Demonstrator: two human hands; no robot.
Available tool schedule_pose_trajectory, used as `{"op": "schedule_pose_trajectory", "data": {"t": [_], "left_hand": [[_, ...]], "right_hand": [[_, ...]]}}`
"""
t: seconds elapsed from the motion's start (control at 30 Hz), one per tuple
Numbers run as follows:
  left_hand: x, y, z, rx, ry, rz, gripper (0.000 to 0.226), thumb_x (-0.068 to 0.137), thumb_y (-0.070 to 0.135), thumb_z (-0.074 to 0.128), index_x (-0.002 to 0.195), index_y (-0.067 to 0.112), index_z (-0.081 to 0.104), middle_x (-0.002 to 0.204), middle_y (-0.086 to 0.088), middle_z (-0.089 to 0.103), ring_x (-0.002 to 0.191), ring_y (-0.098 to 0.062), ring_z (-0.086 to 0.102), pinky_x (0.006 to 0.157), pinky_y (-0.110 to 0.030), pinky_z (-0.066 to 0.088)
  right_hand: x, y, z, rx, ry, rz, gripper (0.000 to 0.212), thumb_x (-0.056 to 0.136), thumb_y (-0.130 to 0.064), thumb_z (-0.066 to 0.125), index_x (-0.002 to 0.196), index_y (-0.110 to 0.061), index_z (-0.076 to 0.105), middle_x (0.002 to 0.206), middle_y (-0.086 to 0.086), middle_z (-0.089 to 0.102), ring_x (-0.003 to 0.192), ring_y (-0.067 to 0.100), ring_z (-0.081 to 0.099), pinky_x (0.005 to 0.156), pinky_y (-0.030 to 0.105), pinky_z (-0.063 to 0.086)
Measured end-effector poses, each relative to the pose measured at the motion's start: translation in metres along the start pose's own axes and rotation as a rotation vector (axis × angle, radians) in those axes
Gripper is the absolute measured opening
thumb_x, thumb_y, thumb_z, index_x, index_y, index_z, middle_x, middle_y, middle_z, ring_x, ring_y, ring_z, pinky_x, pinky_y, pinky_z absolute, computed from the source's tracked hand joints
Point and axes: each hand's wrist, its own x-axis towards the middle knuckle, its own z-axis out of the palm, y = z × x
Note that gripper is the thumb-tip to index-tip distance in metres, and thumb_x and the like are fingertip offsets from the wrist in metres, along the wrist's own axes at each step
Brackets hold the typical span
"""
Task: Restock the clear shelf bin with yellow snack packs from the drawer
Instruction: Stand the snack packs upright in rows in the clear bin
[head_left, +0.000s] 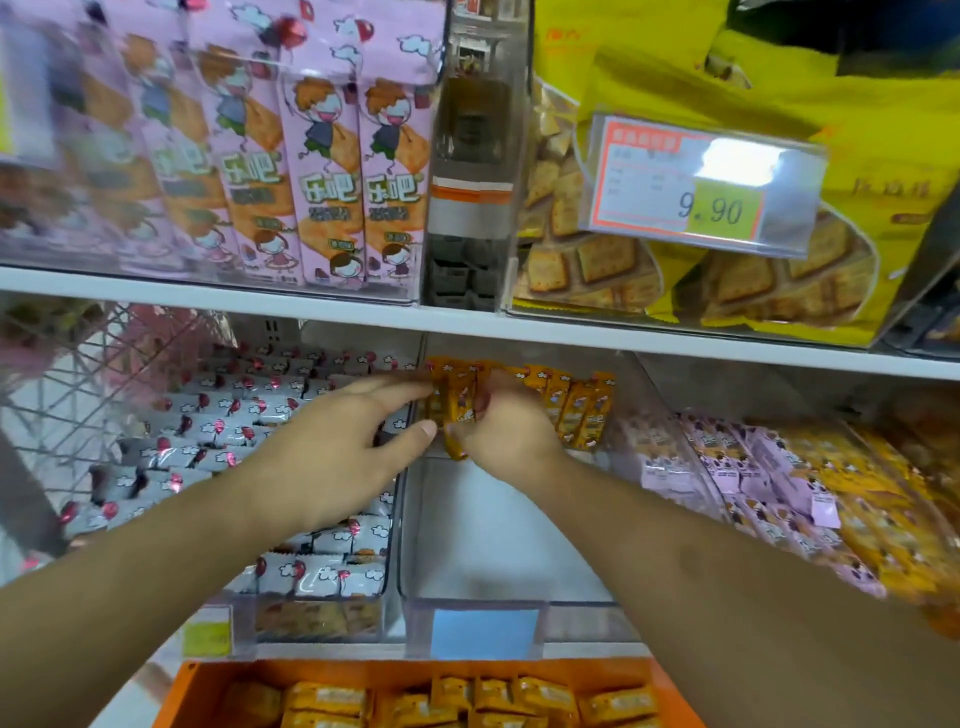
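Both arms reach deep into the clear shelf bin (415, 519) on the lower shelf. Right hand (506, 431): grip curled round a yellow snack pack (457, 410), held upright against the row of yellow packs (571, 405) at the bin's back. Left hand (332, 447): fingers straight, grip loose, fingertips touching the pack's left side. Front of bin bare. Orange drawer (197, 691) below holds more yellow packs. White packs (234, 415) fill the bin to the left.
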Motion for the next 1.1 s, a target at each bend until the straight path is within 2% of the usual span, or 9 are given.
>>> {"op": "schedule_pose_trajectory", "data": {"t": [0.17, 0.37, 0.47, 0.6, 0.73, 0.83, 0.9, 1.0, 1.1], "left_hand": [[-0.002, 0.0, 0.004, -0.02, 0.023, 0.019, 0.049, 0.102, 0.052, 0.044, 0.15, 0.041, 0.047, 0.149, 0.027, 0.046, 0.137, 0.003, 0.042, 0.114, -0.019, 0.031], [-0.004, -0.001, 0.004, -0.03, 0.006, 0.032, 0.051, 0.102, 0.053, 0.041, 0.152, 0.042, 0.045, 0.151, 0.03, 0.043, 0.139, 0.005, 0.039, 0.117, -0.02, 0.031], [-0.004, 0.0, 0.003, -0.015, -0.005, 0.029, 0.053, 0.102, 0.055, 0.039, 0.153, 0.04, 0.044, 0.153, 0.028, 0.042, 0.141, 0.004, 0.038, 0.118, -0.021, 0.029], [-0.006, 0.003, 0.001, -0.014, -0.018, 0.03, 0.053, 0.103, 0.054, 0.04, 0.153, 0.037, 0.045, 0.153, 0.025, 0.044, 0.14, 0.002, 0.039, 0.119, -0.022, 0.03], [-0.013, 0.017, -0.003, -0.124, -0.016, -0.051, 0.055, 0.103, 0.051, 0.045, 0.155, 0.034, 0.042, 0.157, 0.021, 0.041, 0.144, -0.002, 0.037, 0.12, -0.028, 0.032], [-0.035, 0.038, -0.013, -0.139, 0.006, -0.08, 0.055, 0.103, 0.051, 0.048, 0.156, 0.037, 0.04, 0.16, 0.022, 0.034, 0.147, -0.001, 0.032, 0.119, -0.022, 0.026], [-0.061, 0.054, -0.019, -0.13, 0.049, -0.087, 0.051, 0.102, 0.049, 0.052, 0.151, 0.038, 0.046, 0.153, 0.023, 0.041, 0.141, 0.001, 0.036, 0.111, -0.019, 0.027], [-0.107, 0.08, -0.018, -0.25, 0.12, -0.09, 0.03, 0.099, 0.036, 0.063, 0.13, 0.035, 0.064, 0.127, 0.025, 0.061, 0.112, 0.006, 0.054, 0.095, -0.022, 0.042], [-0.153, 0.104, 0.004, -0.564, 0.068, -0.142, 0.015, 0.095, 0.02, 0.069, 0.109, 0.027, 0.069, 0.093, 0.007, 0.071, 0.086, -0.011, 0.067, 0.076, -0.029, 0.051]], "right_hand": [[0.019, -0.005, 0.032, 0.015, -0.002, 0.045, 0.033, 0.086, -0.03, 0.077, 0.112, -0.015, 0.063, 0.103, 0.005, 0.069, 0.094, 0.027, 0.068, 0.068, 0.028, 0.045], [0.016, 0.005, 0.031, 0.13, -0.035, 0.038, 0.021, 0.082, -0.024, 0.08, 0.081, -0.024, 0.058, 0.08, -0.003, 0.064, 0.076, 0.021, 0.061, 0.054, 0.023, 0.035], [0.015, 0.003, 0.025, 0.164, -0.046, 0.039, 0.021, 0.08, -0.021, 0.081, 0.078, -0.024, 0.06, 0.078, 0.0, 0.067, 0.077, 0.023, 0.066, 0.058, 0.026, 0.043], [0.005, 0.006, 0.019, 0.3, -0.09, 0.12, 0.015, 0.081, -0.004, 0.075, 0.085, -0.012, 0.064, 0.086, 0.007, 0.068, 0.087, 0.028, 0.068, 0.079, 0.045, 0.062], [-0.02, 0.01, -0.013, 0.368, -0.109, 0.113, 0.006, 0.088, -0.005, 0.071, 0.091, -0.009, 0.067, 0.09, 0.005, 0.067, 0.079, 0.019, 0.066, 0.069, 0.03, 0.061], [-0.059, 0.007, -0.046, 0.361, -0.11, 0.07, 0.011, 0.084, -0.012, 0.078, 0.09, -0.019, 0.072, 0.093, -0.001, 0.073, 0.087, 0.02, 0.072, 0.07, 0.037, 0.06], [-0.097, 0.001, -0.072, 0.444, -0.127, 0.076, 0.011, 0.088, -0.01, 0.075, 0.094, -0.019, 0.07, 0.097, 0.001, 0.074, 0.083, 0.024, 0.075, 0.059, 0.033, 0.055], [-0.164, -0.008, -0.108, 0.573, -0.175, 0.053, 0.011, 0.093, -0.002, 0.07, 0.099, -0.012, 0.069, 0.101, 0.007, 0.074, 0.077, 0.026, 0.075, 0.053, 0.033, 0.05], [-0.227, 0.001, -0.113, 0.626, -0.269, 0.029, 0.013, 0.09, 0.004, 0.071, 0.099, -0.005, 0.068, 0.09, 0.013, 0.073, 0.07, 0.028, 0.07, 0.05, 0.033, 0.047]]}}
